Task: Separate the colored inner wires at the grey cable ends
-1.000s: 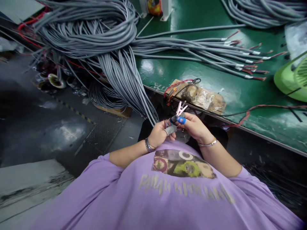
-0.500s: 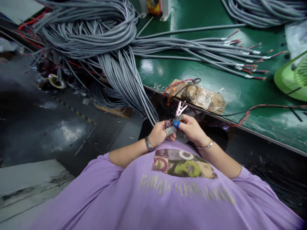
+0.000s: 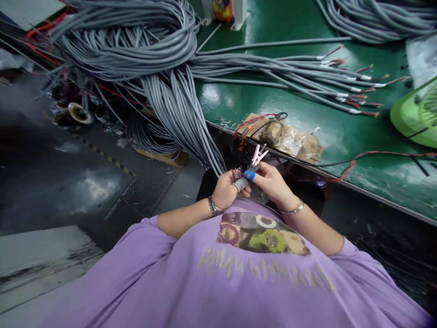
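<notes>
My left hand (image 3: 226, 189) is closed round the end of a grey cable (image 3: 205, 150) that comes down from the big bundle, a grey finger cot on its thumb. My right hand (image 3: 273, 184) meets it, fingers pinched at the cable's stripped coloured wires (image 3: 239, 173), with a blue finger cot (image 3: 250, 175) on one fingertip. A pink clip (image 3: 257, 156) sticks up just above the two hands, in front of the table edge. Both wrists wear bracelets.
A green table (image 3: 300, 123) carries a fan of grey cables with stripped red ends (image 3: 341, 86), a taped cardboard block with red and black leads (image 3: 283, 136) and a green fan (image 3: 416, 114). A large grey cable coil (image 3: 123, 41) hangs at left over the dark floor.
The hands stay together at the cable end; my right hand's fingertips have shifted slightly left toward the wires. The view has moved a little.
</notes>
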A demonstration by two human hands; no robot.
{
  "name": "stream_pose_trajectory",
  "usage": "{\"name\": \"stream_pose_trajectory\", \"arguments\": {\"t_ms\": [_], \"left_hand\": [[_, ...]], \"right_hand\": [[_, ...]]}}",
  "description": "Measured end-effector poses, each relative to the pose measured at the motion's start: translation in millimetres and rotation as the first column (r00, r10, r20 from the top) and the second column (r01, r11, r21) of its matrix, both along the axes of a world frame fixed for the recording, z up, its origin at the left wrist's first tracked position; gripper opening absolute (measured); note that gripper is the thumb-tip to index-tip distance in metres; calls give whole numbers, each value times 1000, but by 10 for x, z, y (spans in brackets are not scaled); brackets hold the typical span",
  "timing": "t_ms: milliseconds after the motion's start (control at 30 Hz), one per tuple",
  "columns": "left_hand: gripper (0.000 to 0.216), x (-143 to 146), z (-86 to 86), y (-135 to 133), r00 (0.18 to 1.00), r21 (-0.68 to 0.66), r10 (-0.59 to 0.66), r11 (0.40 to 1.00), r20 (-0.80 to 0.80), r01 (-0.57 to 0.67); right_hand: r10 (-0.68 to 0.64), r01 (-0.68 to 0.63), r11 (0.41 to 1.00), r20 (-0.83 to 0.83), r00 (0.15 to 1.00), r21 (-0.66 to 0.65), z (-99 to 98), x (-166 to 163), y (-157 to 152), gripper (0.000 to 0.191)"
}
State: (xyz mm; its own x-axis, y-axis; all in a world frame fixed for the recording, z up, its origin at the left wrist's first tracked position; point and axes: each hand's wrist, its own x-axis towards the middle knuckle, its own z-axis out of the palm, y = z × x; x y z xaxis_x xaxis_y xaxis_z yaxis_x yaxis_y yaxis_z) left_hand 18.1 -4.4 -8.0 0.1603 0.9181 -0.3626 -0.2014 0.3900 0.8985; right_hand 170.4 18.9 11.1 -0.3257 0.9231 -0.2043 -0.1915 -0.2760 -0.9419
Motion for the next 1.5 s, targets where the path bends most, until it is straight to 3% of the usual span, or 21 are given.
{"name": "stream_pose_trajectory", "arguments": {"t_ms": [233,467,633,800,1033,1500], "left_hand": [[38,-2,-19,-16,1000,13,-12,1000,-13,12],[43,8,-30,-8,999,-8,29,1000,20,-29],[43,17,67,-13,996,-29,73,997,46,-71],[40,53,263,-27,991,-26,76,997,111,-73],[45,160,297,12,992,-33,57,998,117,-53],[44,181,265,51,992,-63,60,997,109,-53]], "right_hand": [[-25,25,1000,-1,1000,15,51,-39,-21,38],[-117,117,993,-1,993,31,-78,8,-50,29],[-167,145,976,-132,977,-163,-182,10,8,26],[-279,182,929,-285,917,-323,-172,35,159,41],[-176,134,973,-232,957,-188,-146,-37,282,64],[-278,186,943,-343,897,-277,-172,-119,297,59]]}}
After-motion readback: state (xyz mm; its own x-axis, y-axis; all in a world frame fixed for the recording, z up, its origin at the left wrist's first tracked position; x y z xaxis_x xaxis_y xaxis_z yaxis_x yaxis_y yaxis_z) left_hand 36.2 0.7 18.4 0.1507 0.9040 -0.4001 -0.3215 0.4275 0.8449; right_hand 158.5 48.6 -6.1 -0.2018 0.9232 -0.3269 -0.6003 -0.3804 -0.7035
